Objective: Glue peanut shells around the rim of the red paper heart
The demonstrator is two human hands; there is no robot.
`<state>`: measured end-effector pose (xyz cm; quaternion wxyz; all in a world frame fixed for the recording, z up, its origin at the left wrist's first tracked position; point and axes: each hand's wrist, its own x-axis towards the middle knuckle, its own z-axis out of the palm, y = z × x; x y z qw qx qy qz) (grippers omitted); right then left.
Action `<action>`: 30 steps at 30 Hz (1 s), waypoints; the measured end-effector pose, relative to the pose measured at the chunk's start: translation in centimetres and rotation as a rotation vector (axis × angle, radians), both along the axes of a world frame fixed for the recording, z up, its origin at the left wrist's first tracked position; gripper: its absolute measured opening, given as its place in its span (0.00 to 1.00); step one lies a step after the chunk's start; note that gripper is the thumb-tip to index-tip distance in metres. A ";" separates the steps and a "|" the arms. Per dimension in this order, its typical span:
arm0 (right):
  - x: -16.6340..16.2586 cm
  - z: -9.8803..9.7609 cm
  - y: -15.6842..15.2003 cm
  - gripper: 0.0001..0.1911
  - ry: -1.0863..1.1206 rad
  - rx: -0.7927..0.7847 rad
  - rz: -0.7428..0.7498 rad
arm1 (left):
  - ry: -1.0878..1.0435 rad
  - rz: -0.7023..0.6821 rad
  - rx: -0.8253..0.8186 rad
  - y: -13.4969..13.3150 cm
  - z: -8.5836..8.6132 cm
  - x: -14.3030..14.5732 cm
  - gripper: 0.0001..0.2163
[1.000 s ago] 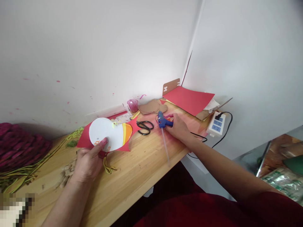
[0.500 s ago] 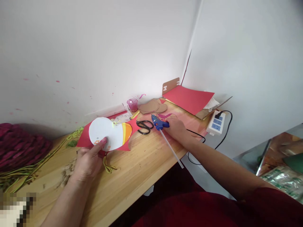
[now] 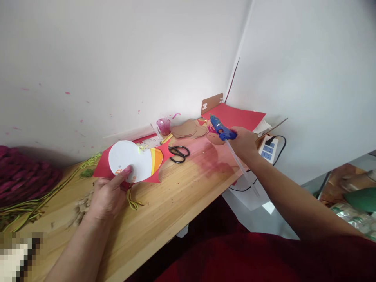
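Note:
My left hand (image 3: 110,192) is closed on a paper cutout (image 3: 125,158), white and orange in front with red paper behind it. The thumb presses on its white face, and yellow-green yarn (image 3: 133,200) hangs below it. My right hand (image 3: 242,143) grips a blue hot glue gun (image 3: 220,128), held above the right part of the table with its nozzle pointing up and left. A long clear glue stick (image 3: 239,164) sticks out of its back. Black-handled scissors (image 3: 179,152) lie on the table between my hands, their blades partly hidden by the red paper.
Brown cardboard shapes (image 3: 189,128) and a pink-stained cup (image 3: 163,126) stand along the wall. Red paper (image 3: 239,115) lies in the far corner, near a white power strip (image 3: 268,149). Dark red yarn (image 3: 23,176) is piled at the left. The wooden table (image 3: 164,219) ends in front of me.
My right hand has lifted the glue gun off to the right, away from the scissors. My left hand and the cutout have stayed almost in place.

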<state>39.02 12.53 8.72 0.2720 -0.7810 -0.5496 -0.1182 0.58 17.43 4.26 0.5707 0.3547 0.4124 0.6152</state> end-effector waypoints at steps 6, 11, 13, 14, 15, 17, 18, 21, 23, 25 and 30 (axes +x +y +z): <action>0.3 -1.7 -0.5 0.06 -0.059 -0.073 0.080 | -0.005 0.004 0.005 0.0 0.0 0.0 0.15; -0.8 -3.6 -0.3 0.05 0.025 -0.149 0.107 | -0.016 0.005 -0.024 -0.1 0.3 0.3 0.16; -0.7 -3.6 -0.5 0.09 0.083 -0.175 0.081 | -0.014 0.005 -0.038 -0.2 0.6 0.3 0.17; -0.6 -3.5 -0.8 0.11 0.113 -0.186 0.064 | -0.010 0.001 -0.035 -0.2 0.6 0.4 0.18; -0.4 -3.4 -1.1 0.13 0.144 -0.196 0.046 | -0.007 0.001 -0.030 -0.3 0.7 0.4 0.18; 0.4 -3.1 -1.7 0.17 0.199 -0.209 0.011 | -0.009 0.005 -0.026 -0.3 0.8 0.4 0.18; 0.8 -3.1 -2.1 0.18 0.219 -0.216 -0.005 | -0.014 0.006 -0.029 -0.3 0.8 0.4 0.18; 2.1 -3.1 -2.7 0.19 0.250 -0.245 -0.039 | -0.013 -0.003 -0.030 -0.3 0.7 0.4 0.18; 2.7 -3.3 -2.7 0.18 0.248 -0.272 -0.051 | -0.011 -0.012 -0.015 -0.3 0.7 0.4 0.17; 3.3 -3.5 -2.5 0.15 0.233 -0.295 -0.051 | -0.017 -0.020 -0.013 -0.4 0.7 0.4 0.16; 4.2 -3.9 -1.6 0.11 0.168 -0.336 -0.040 | -0.012 0.012 -0.041 -0.4 0.7 0.3 0.14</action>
